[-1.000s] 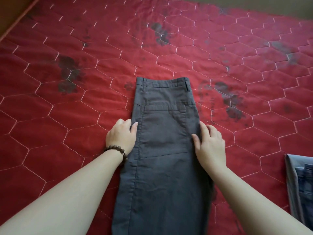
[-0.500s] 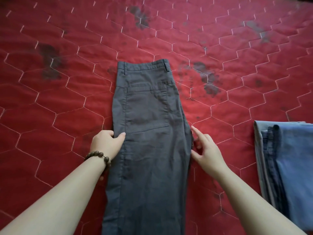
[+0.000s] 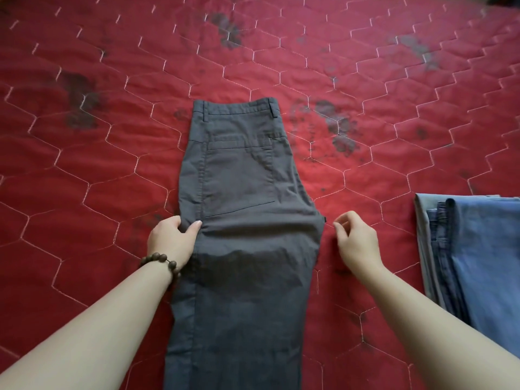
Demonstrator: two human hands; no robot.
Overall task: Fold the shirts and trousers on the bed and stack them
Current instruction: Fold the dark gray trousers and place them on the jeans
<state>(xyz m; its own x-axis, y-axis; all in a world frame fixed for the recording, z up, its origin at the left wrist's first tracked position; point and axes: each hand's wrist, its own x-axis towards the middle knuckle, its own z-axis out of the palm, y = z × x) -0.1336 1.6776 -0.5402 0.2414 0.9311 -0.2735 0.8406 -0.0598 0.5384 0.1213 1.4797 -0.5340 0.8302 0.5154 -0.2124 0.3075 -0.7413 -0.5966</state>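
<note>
The left hand (image 3: pixel 172 240), a beaded bracelet (image 3: pixel 161 263) at its wrist, pinches the left edge of dark grey trousers (image 3: pixel 242 235) between thumb and fingers, while the right hand (image 3: pixel 356 243) hovers just beside their right edge, fingers loosely curled and holding nothing. The trousers lie folded lengthwise mid-bed on a red quilted bedspread (image 3: pixel 84 170), waistband at the far end, back pocket up, no readable label. Folded blue jeans (image 3: pixel 478 254) sit stacked at the bed's right edge.

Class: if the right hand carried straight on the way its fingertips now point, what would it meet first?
Probably the grey trousers: the right hand points left toward their right edge, just apart from it.
</note>
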